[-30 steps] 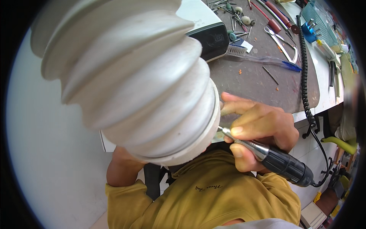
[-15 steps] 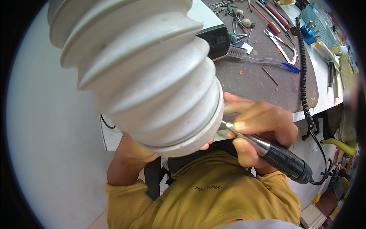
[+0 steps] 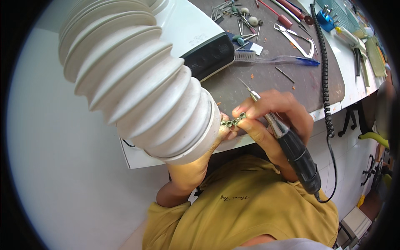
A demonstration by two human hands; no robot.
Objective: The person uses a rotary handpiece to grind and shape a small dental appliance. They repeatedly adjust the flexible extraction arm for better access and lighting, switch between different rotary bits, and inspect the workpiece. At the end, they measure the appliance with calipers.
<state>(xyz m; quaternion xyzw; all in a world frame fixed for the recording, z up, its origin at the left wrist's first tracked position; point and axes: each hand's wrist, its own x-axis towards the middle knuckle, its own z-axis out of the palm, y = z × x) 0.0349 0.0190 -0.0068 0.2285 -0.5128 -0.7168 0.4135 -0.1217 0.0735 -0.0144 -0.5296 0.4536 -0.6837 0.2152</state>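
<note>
A small, shiny greenish metal dental bridge, a curved row of hollow caps, is held between both hands at the table's front edge. My left hand pinches its left end; the hose mouth hides part of that hand. With thumb and forefinger, my right hand grips the other end. A black and silver rotary handpiece also rests in my right hand, passing between the fingers. Its thin bur points up and away to the left, apart from the bridge.
A wide white corrugated hose hangs over the left side, its mouth beside my left hand. Behind lie a black-fronted white box, a toothbrush, a caliper and several burs. A coiled cord runs down the right.
The bridge and my left fingers have come into view from behind the hose. My right thumb and forefinger have left the handpiece's tip for the bridge, and the handpiece has swung to point more upward.
</note>
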